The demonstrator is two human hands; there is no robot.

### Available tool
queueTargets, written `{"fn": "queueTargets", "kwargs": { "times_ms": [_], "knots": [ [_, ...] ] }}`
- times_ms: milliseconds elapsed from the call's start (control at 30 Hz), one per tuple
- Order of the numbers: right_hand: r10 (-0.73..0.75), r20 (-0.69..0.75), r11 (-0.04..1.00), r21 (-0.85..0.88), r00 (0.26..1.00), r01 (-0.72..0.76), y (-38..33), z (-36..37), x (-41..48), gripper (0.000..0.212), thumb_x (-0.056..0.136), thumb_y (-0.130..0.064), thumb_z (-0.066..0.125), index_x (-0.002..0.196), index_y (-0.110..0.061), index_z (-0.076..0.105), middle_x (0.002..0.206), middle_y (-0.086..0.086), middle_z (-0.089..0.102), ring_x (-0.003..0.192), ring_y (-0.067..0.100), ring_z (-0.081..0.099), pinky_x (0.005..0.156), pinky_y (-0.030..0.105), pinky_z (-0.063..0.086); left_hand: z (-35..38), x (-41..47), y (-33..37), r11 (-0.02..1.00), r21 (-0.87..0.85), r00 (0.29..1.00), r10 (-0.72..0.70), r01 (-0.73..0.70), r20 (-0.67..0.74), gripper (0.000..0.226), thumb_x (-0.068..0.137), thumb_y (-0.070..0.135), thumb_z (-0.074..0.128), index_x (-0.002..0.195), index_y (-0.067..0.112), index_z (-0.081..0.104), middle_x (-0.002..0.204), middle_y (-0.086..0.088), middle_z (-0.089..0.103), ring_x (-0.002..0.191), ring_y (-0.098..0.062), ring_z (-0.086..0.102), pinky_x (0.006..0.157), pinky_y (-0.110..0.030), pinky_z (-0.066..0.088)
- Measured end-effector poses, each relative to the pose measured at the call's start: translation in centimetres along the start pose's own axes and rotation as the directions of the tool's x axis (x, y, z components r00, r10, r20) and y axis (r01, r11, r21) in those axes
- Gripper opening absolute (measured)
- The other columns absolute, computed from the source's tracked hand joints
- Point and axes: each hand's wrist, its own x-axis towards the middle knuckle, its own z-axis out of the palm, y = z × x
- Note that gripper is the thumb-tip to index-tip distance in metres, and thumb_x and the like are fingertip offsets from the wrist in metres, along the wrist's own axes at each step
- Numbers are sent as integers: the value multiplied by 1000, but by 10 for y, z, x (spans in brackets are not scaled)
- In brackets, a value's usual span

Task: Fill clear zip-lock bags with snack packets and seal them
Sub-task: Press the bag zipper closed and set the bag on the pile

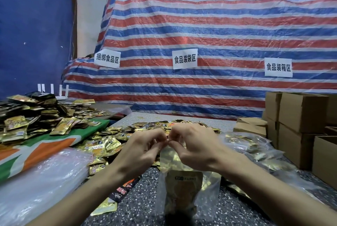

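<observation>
Now at the sealing step, by my reading. Both hands are together at the bag mouth: left hand point(144, 145) and right hand point(193, 143) each pinch the top strip of the clear zip-lock bag point(207, 187), fingertips almost meeting at the strip's middle. The bag hangs upright beneath them over the near edge of the table point(142, 203), about centre. Cannot tell whether its bottom rests on the top or hangs just clear. Gold snack packets point(184, 183) sit in its lower part.

Risks from here:
- The pinch is at mid-strip only. If the fingers do not run out to both corners, the ends may stay open and packets could slip out later.
- Ridge and groove may be misaligned. The strip is hidden by the fingers, so this cannot be checked.
- A packet corner riding high could catch in the zip and block closure.
- Trapped air may leave the bag puffy, which would stack poorly on the filled bags point(251, 145) at the right edge.
- The film looks slick, so a loosened pinch could drop the bag onto the loose packets point(113, 141) just behind it.
</observation>
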Motion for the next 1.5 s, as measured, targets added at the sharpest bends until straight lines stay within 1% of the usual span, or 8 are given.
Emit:
{"fn": "queueTargets", "kwargs": {
  "times_ms": [333, 500, 633, 767, 967, 1133, 1333, 1500],
  "knots": [
    [53, 16, 994, 91, 998, -55, 17, -11, -17, 13, 96, -44, 60, 92, -32, 65, 95, -15, 67, 91, 7, 60, 79, 36, 51, 7, -1, 11, 999, -36, 999, -6, 4, -51, 20, 91, 2, 65, 78, 17, 69, 74, 22, 63, 67, -2, 55, 58, -13, 43],
    [83, 37, 991, 105, 996, -86, 29, -18, -25, 14, 96, -43, 60, 93, -30, 67, 96, -15, 68, 93, 5, 60, 84, 40, 52, 4, 2, 13, 1000, -22, 998, 2, -3, -57, 21, 89, 0, 66, 77, 16, 71, 68, 15, 63, 66, -2, 57, 55, -15, 43],
    [105, 36, 988, 114, 994, -108, 38, -22, -34, 15, 95, -43, 61, 93, -30, 68, 94, -15, 68, 91, 4, 60, 83, 41, 52, 1, 0, 10, 999, -43, 997, 8, -11, -73, 15, 89, 8, 68, 76, 15, 71, 69, 10, 66, 65, -13, 57, 53, -22, 42],
    [114, 33, 985, 126, 993, -117, 46, -24, -40, 13, 95, -40, 62, 91, -29, 69, 92, -15, 69, 88, 2, 61, 82, 40, 53, 2, 1, 10, 999, -44, 998, 3, -6, -68, 17, 88, 2, 69, 77, 14, 72, 69, 10, 67, 66, -9, 60, 54, -17, 44],
    [153, 32, 976, 150, 988, -156, 61, -28, -50, 10, 93, -40, 64, 88, -33, 68, 89, -19, 67, 86, -4, 60, 81, 34, 54, 0, 3, 9, 999, -24, 997, 35, -37, -72, 13, 89, 12, 67, 76, 12, 72, 68, 9, 66, 63, -6, 56, 53, -13, 39],
    [189, 41, 970, 149, 981, -193, 71, -30, -59, 10, 93, -37, 64, 90, -29, 69, 88, -15, 68, 86, -1, 61, 82, 38, 54, -1, 2, 3, 1000, -12, 997, -4, 3, -79, 22, 88, 3, 70, 74, 20, 71, 68, 12, 67, 62, -16, 58, 53, -24, 42],
    [208, 35, 964, 161, 978, -211, 82, -34, -72, 7, 92, -36, 65, 86, -32, 67, 86, -15, 68, 84, -1, 60, 81, 32, 53, -3, 2, 0, 999, -38, 997, -34, 32, -66, 25, 88, 2, 69, 75, 23, 71, 75, 14, 68, 70, -14, 60, 54, -15, 44],
    [214, 61, 950, 220, 975, -223, 86, -35, -76, 5, 92, -30, 66, 87, -31, 68, 90, -11, 69, 87, 0, 61, 81, 29, 54, -2, 3, -2, 998, -44, 995, -58, 55, -78, 24, 88, 3, 69, 76, 23, 72, 73, 13, 69, 66, -18, 60, 52, -26, 43]
  ]
}}
